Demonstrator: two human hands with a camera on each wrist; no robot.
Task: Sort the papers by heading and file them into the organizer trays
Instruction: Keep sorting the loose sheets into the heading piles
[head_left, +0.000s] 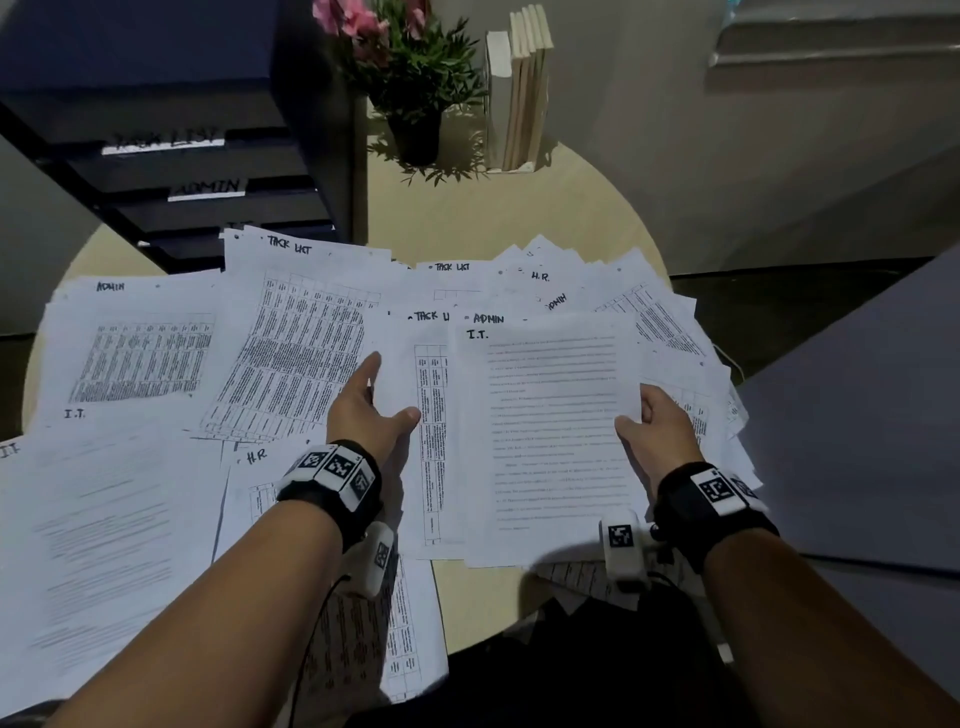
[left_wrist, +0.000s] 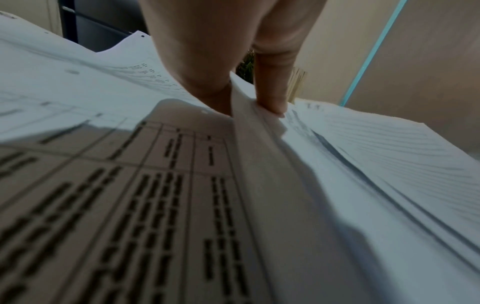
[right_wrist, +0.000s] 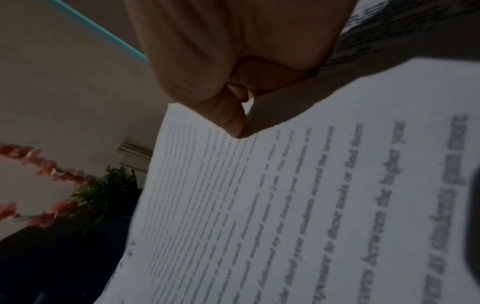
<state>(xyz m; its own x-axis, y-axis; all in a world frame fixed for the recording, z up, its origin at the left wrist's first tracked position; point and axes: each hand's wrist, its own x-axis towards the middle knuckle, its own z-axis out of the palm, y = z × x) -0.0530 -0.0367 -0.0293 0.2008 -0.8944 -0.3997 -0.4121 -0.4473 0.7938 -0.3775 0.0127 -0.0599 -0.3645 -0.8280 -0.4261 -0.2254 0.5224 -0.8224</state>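
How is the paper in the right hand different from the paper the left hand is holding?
The right hand pinches the I.T. sheet, which is filled with lines of plain text; the left hand holds the Task List sheet, which carries a table with ruled columns. The I.T. sheet lies on top with its whole page showing, while the Task List sheet is partly hidden beneath it. Both are white pages with a handwritten heading at the top.

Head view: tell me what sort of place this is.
Probably an office or home-office desk: a round table strewn with headed papers, a black organizer with labelled trays, upright books.
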